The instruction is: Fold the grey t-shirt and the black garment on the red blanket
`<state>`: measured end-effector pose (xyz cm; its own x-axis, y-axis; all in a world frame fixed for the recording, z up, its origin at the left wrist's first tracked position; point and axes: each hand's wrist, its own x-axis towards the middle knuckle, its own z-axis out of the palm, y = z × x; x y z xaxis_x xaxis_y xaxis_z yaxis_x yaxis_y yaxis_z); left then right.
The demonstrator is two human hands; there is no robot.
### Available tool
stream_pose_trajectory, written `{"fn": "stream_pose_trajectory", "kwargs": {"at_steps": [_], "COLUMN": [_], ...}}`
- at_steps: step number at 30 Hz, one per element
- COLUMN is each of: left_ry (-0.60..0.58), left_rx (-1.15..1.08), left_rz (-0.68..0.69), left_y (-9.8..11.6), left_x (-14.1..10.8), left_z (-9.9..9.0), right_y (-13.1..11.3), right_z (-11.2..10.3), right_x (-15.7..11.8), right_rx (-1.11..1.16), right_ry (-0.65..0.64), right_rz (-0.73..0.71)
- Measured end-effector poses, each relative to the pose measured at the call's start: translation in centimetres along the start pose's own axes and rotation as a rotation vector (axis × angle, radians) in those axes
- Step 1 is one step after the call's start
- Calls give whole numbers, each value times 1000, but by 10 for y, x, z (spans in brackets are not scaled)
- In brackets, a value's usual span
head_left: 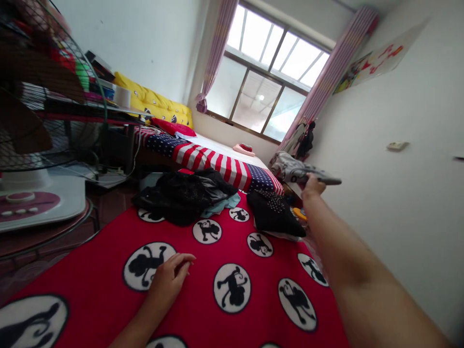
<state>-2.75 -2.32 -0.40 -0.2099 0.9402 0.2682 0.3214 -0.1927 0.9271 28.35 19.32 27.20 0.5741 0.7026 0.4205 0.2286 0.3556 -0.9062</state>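
Observation:
My right hand (313, 186) is stretched far forward at the right, its fingers closed on a grey patterned folded cloth (293, 169) above the far right corner of the red blanket (203, 309). Low over the blanket, left of the middle, my left hand (173, 273) has its fingers bent and close together; what they hold, if anything, is hidden. Beyond it lies a loose heap of black clothes (184, 193) with a light blue cloth (222, 205) beside it. A folded black garment with shiny dots (273, 212) rests on the blanket below the grey cloth.
At the left a fan (36, 193) stands on a round stool near a cluttered desk (119, 113). Past the blanket is a bed with a stars-and-stripes cover (217, 164) and a yellow cushion (155, 104). Clothes hang (304, 140) beside the window; a white wall (409, 193) runs along the right.

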Motion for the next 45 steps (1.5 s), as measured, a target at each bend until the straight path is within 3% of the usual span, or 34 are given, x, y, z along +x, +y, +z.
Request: {"fn": "stream_pose_trajectory", "kwargs": {"at_steps": [4, 6, 8, 11, 17, 23, 26, 31, 38, 41, 45], "left_ry": [20, 12, -8, -38, -77, -107, -86, 6, 150, 114, 21], "left_rx": [74, 93, 111, 136, 142, 229, 337, 591, 938, 1034, 1113], "left_rz": [55, 72, 75, 76, 132, 202, 224, 259, 75, 3, 35], "left_y": [-8, -8, -6, -2, 2, 5, 8, 12, 4, -1, 1], "left_x": [2, 3, 2, 1, -1, -11, -9, 40, 132, 148, 157], "left_z": [4, 5, 5, 5, 1, -4, -1, -5, -52, -66, -70], "right_y": [122, 169, 201, 220, 214, 176, 161, 164, 168, 166, 165], "right_z": [-21, -35, -49, -65, -81, -93, -95, -91, -91, -90, -89], "right_x": [-48, -75, -100, -131, -196, -276, -300, -305, -303, -303, -304], "right_rx": [38, 54, 58, 28, -111, -201, -234, -339, -351, -367, -389], "right_ry": [71, 85, 105, 84, -172, -407, -514, -576, -590, -594, -571], "right_rz": [254, 308, 313, 262, 156, 47, -37, -115, -107, -116, -143]}}
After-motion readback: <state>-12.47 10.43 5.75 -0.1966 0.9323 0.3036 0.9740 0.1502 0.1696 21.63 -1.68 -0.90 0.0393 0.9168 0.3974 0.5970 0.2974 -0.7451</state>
